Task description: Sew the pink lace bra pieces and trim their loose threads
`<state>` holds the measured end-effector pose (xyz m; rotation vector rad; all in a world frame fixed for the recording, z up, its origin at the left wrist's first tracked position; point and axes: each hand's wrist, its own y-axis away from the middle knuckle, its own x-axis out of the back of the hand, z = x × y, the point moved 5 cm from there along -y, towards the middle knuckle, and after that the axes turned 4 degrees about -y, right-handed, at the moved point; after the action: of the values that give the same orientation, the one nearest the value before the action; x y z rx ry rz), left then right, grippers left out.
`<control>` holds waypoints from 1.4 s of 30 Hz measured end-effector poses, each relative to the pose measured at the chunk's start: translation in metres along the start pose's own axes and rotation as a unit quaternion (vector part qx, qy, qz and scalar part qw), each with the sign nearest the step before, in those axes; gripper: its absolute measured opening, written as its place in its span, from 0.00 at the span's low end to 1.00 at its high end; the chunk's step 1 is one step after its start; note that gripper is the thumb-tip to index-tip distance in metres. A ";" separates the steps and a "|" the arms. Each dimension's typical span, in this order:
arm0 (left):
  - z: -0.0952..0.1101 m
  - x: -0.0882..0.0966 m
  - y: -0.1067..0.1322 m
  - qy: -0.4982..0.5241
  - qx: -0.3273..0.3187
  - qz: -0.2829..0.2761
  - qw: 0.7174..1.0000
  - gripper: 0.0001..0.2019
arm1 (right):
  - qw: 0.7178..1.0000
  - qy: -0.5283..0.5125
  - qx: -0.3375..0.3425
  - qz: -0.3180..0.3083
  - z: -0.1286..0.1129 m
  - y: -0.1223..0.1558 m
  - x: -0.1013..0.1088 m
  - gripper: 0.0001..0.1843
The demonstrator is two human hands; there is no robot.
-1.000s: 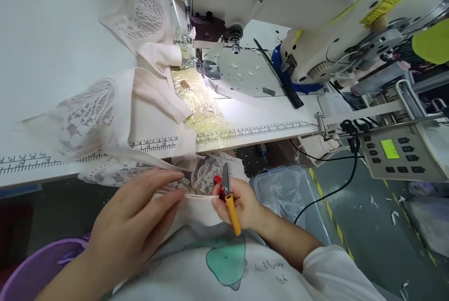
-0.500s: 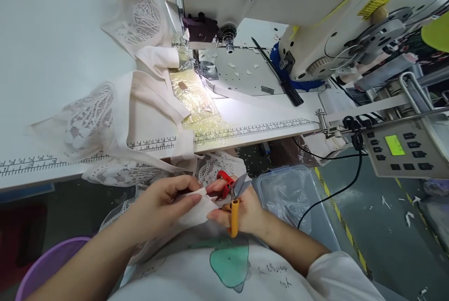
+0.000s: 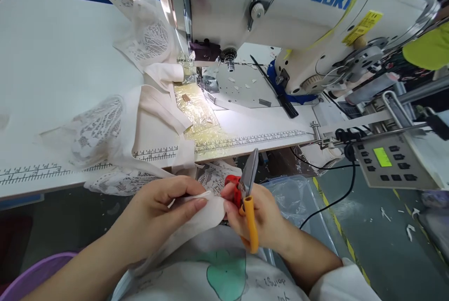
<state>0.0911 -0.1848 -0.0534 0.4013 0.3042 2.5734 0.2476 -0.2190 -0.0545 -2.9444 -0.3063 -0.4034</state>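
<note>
My left hand (image 3: pixel 168 212) pinches a white fabric piece (image 3: pixel 201 217) between thumb and fingers, just above my lap. Close beside it, my right hand (image 3: pixel 263 217) is closed around a pair of scissors (image 3: pixel 247 193) with one red and one orange handle; the blades point up and away from me. My right thumb and fingertip are at the fabric's right edge. White lace bras (image 3: pixel 98 125) lie over the table's left part and hang at its front edge, some lace (image 3: pixel 217 175) showing behind my hands.
A sewing machine (image 3: pixel 280 11) stands at the back, with black tweezers (image 3: pixel 273 88) on its bed among fabric scraps. A control panel (image 3: pixel 389 158) is at right. Below are a clear plastic bin (image 3: pixel 291 193) and a purple tub (image 3: pixel 42 273). A ruler strip (image 3: pixel 252 141) runs along the table edge.
The scissors have turned so their blades point more upward. My right hand has shifted slightly right, and its fingertips are now at the fabric edge. The camera view has tilted up a little.
</note>
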 end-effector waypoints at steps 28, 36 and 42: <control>-0.036 -0.045 -0.016 0.212 0.187 -0.047 0.958 0.16 | 0.856 0.305 -0.148 -0.389 0.026 0.005 0.049 0.39; -0.037 -0.043 -0.016 0.215 0.187 -0.043 0.958 0.16 | 0.884 0.262 -0.180 -0.343 0.035 0.010 0.046 0.34; -0.042 -0.044 -0.017 0.226 0.166 -0.051 0.958 0.17 | 0.913 0.202 -0.194 -0.295 0.049 0.019 0.039 0.33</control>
<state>0.1209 -0.1995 -0.1077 -0.0985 0.9037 2.4867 0.3004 -0.2214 -0.0927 -2.9548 -1.1805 -1.2580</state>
